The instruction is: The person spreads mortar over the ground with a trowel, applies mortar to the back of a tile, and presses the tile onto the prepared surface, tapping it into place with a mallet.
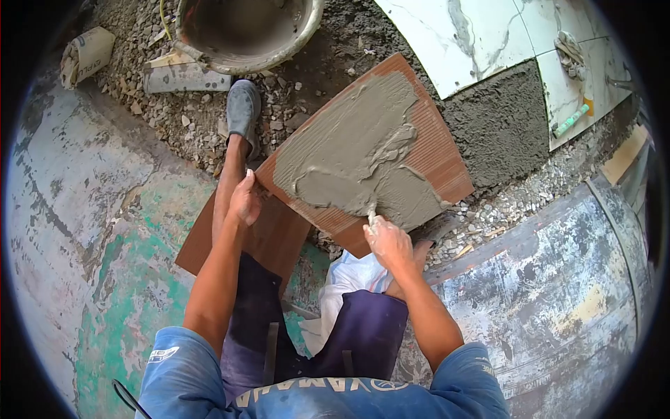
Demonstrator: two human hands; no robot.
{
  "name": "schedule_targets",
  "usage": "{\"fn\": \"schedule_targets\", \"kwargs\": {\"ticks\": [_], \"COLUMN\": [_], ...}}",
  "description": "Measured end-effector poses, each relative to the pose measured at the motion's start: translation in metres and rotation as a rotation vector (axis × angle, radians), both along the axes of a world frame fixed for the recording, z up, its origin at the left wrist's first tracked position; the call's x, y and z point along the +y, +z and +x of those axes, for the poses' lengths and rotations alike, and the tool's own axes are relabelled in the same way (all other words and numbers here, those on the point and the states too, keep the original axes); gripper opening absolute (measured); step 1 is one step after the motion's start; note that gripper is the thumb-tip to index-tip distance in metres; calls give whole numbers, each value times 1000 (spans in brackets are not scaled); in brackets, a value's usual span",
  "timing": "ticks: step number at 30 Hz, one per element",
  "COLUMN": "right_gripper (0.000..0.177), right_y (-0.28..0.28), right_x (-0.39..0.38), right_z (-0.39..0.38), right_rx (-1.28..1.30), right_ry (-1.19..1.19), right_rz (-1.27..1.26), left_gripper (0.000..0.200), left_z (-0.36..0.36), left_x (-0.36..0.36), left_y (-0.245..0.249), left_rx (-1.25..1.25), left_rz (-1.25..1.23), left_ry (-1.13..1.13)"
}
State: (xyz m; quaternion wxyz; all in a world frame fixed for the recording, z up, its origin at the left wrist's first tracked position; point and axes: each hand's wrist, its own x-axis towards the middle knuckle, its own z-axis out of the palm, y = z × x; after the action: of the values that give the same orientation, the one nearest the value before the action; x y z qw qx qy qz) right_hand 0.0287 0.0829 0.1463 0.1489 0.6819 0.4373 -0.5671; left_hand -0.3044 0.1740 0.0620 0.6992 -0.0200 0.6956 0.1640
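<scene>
A large reddish-brown tile point(441, 152), ribbed side up, is tilted in front of me. Wet grey mortar point(349, 136) covers much of it, smooth in places and ridged in others. My left hand point(246, 200) grips the tile's left corner, with the thumb upward along the edge. Over the near edge, my right hand point(389, 242) is closed around the handle of a trowel point(371, 213). Its blade is hidden or smeared with mortar, so I cannot make out its shape. A second brown tile point(269, 241) lies below the left hand, partly under my leg.
A mortar tub point(303, 38) stands on gravel at the top. White marbled tiles point(481, 38) are laid at upper right, beside a patch of rough mortar point(497, 126). A green marker-like tube point(572, 120) and a crumpled glove or rag point(570, 54) lie on them. A white sack point(352, 276) sits between my legs.
</scene>
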Motion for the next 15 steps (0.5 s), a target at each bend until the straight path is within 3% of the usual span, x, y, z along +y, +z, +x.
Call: {"fn": "schedule_targets", "kwargs": {"ticks": [6,8,9,12,15], "right_gripper": [34,31,30,30,30], "right_y": [-8,-21,-24,-21,-23], "right_x": [9,-2,-7,-17,-38], "right_z": [47,55,53,41,33], "right_rx": [-97,30,171,375,415], "right_ry": [-215,-391,-614,-761,-585], "right_rz": [-8,-10,-148,-373,-384], "left_gripper": [41,42,42,43,44], "left_z": [4,4,4,6,4], "left_x": [-1,0,-1,4,1], "left_y": [-2,-1,-1,2,1], "left_rx": [6,14,14,21,31], "left_rz": [16,9,10,17,23], "left_ry": [22,23,23,5,-6]}}
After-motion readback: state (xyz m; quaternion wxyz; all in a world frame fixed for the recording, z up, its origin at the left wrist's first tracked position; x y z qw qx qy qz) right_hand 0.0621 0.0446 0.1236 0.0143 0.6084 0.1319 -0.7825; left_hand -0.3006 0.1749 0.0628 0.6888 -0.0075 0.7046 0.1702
